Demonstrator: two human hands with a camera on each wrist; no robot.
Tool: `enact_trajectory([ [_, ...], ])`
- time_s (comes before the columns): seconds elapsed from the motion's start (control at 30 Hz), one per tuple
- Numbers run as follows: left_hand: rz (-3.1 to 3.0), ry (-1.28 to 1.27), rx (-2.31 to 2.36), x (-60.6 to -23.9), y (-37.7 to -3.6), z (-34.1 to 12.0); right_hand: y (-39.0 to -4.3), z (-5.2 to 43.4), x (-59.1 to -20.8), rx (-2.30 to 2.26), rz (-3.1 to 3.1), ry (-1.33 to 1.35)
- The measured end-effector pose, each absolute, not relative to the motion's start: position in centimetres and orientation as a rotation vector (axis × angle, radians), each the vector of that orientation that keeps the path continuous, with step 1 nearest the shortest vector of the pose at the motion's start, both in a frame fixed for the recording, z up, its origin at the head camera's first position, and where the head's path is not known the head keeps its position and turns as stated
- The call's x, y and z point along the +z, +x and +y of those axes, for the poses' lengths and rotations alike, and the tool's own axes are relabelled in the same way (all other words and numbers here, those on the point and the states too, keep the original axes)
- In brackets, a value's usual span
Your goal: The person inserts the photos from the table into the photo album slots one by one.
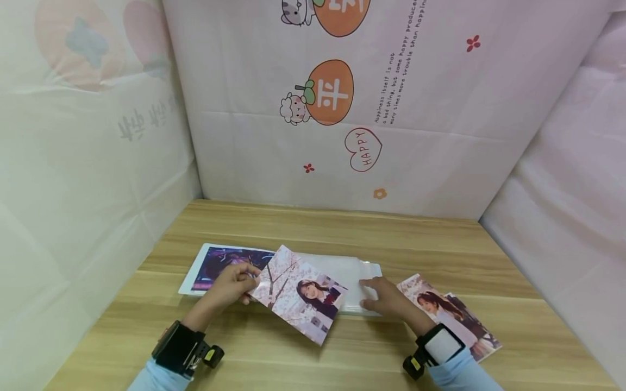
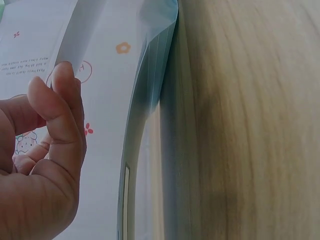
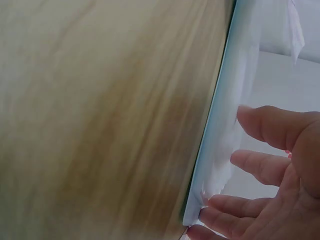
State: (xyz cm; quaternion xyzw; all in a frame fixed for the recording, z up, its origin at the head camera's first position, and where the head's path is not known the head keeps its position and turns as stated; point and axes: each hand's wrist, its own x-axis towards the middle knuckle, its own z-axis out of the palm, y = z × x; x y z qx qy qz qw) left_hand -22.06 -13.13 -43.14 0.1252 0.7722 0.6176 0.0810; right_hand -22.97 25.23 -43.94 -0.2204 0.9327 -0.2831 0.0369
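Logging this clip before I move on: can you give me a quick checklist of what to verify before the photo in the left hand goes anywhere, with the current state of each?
1. Left hand pinches the cherry-blossom portrait photo by its edge: ok.
2. Right hand rests with straight fingers on the stack of clear plastic sleeves: ok.
3. Sleeve mouth held open: cannot tell; the wrist views are blurred.
4. Photo lined up with the stack: not ok; it is tilted across it.
5. Second portrait photo lies flat on the light wooden table, apart from the stack: ok.
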Motion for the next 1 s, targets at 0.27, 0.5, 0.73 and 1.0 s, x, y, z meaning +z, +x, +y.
enact_trajectory([
  [0.27, 2.328, 0.342, 1.865, -42.8, -21.8, -13.4, -22.8, 25.4, -43.9, -0.855, 2.843, -0.605],
  [0.5, 2.433, 0.211, 1.909, -42.1, -21.9, -15.1, -22.7, 25.3, -43.6, -0.864, 2.832, -0.579],
  [0.73, 2.589, -0.004, 1.934, -41.0, -21.5, -18.3, -22.8, 25.2, -43.8, -0.882, 2.825, -0.57],
  [1.0, 2.626, -0.13, 1.954, -40.8, -20.9, -20.7, -22.8, 25.2, -43.8, -0.861, 2.831, -0.569],
])
